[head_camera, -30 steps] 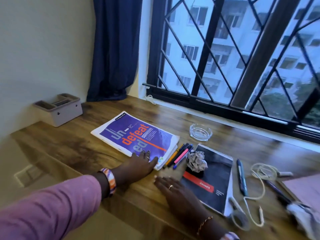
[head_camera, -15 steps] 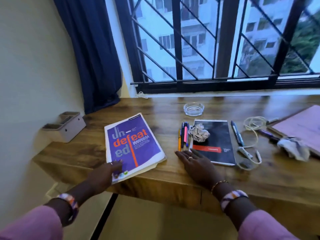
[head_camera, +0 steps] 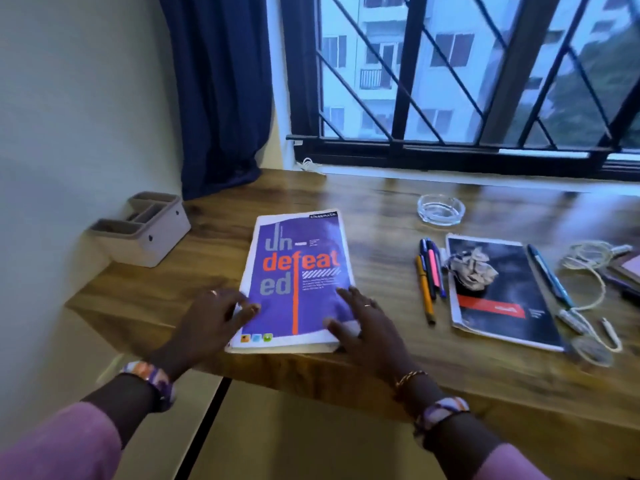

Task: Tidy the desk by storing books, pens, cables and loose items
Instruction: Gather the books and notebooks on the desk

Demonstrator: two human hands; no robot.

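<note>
Both hands have closed in on the purple book (head_camera: 298,278), which now lies squared to the near edge of the surface (head_camera: 381,216) instead of skewed. Left hand (head_camera: 211,320) rests on its near left edge, right hand (head_camera: 367,323) on its near right corner; fingers look fairly straight, pressing rather than gripping. Book storage seems the step in hand. Next, likely a proper grasp of both side edges to lift it. Pens (head_camera: 429,271), the black notebook (head_camera: 502,292) carrying crumpled paper (head_camera: 471,268), and the white cable (head_camera: 588,271) wait to the right; the organiser (head_camera: 145,230) sits far left.
</note>
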